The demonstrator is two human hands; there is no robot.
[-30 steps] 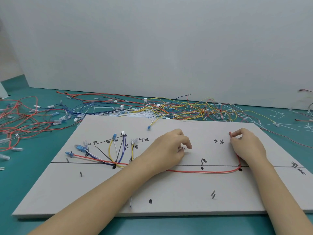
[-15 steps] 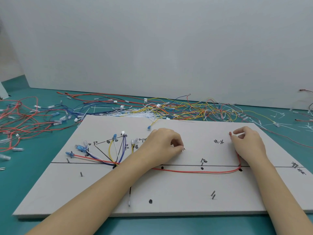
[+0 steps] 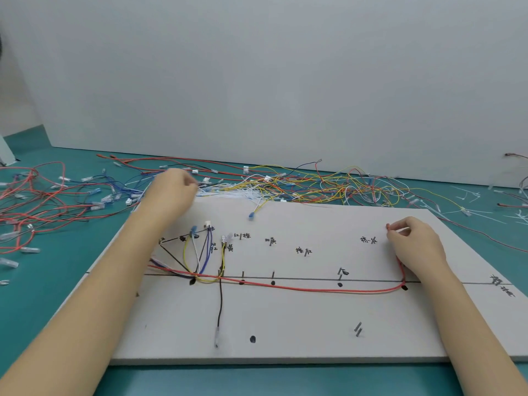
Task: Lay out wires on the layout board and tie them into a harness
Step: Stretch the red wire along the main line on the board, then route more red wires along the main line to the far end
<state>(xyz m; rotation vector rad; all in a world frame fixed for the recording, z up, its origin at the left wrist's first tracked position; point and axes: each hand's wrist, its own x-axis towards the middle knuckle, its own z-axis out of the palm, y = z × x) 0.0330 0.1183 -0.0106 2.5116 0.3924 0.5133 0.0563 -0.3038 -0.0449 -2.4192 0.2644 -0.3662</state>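
Your left hand (image 3: 171,192), blurred with fingers loosely curled, hovers at the loose wires (image 3: 285,187) on the counter (image 3: 43,281) behind the board (image 3: 285,324). The red wire (image 3: 314,288) runs rightward across the board to your right hand (image 3: 414,241), which pinches its end.

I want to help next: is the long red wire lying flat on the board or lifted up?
Mostly flat. The red wire lies along the board; its right end rises, pinched by the right hand.
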